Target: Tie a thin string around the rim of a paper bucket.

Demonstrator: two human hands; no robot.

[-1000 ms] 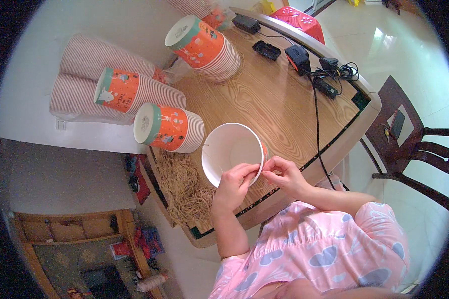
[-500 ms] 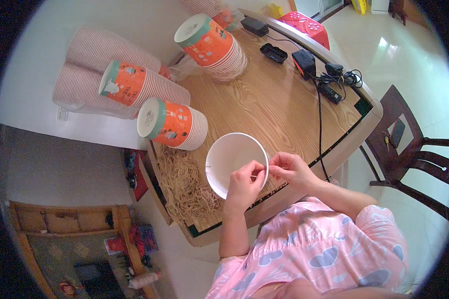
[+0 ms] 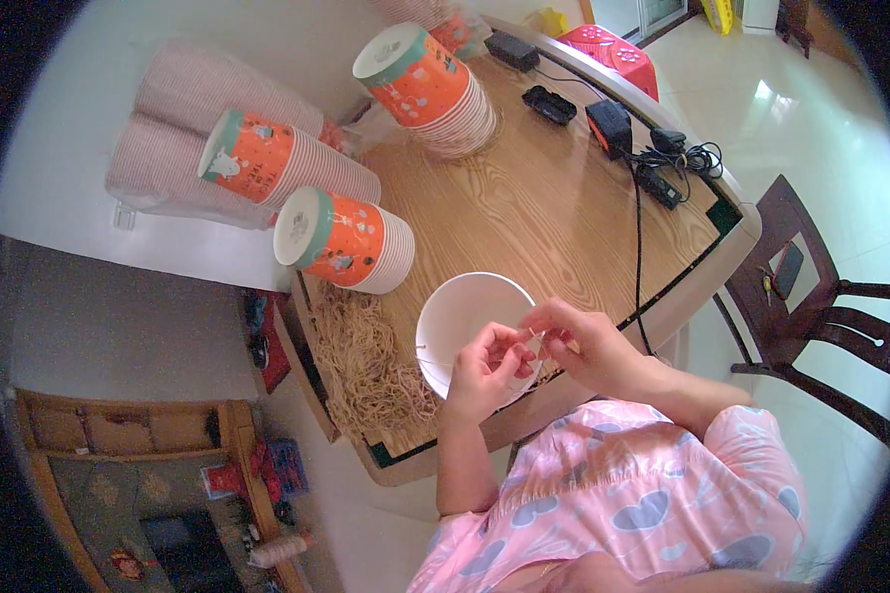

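Note:
A large white paper bucket (image 3: 462, 308) stands mouth up near the table's front edge. My left hand (image 3: 481, 372) and my right hand (image 3: 591, 348) meet over its right rim, fingertips pinched close together. Between them shows a short bit of thin cord (image 3: 534, 334), and both hands seem closed on it. Another cord end (image 3: 421, 348) pokes through the bucket's left wall, and a strand crosses inside. Left of the bucket lies a tangled heap of beige cord (image 3: 364, 371). My fingers hide part of the right rim.
Behind the bucket stand stacks of orange-and-green paper buckets (image 3: 351, 242), (image 3: 257, 163), (image 3: 430, 89). Bagged stacks (image 3: 183, 128) lean by the wall. Chargers and black cables (image 3: 653, 163) run along the table's right edge. A dark chair (image 3: 791, 267) holding a phone stands to the right.
Both hands have lifted slightly off the rim, with the cord bit now showing between the fingertips. The bucket appears slightly lower and farther right in view.

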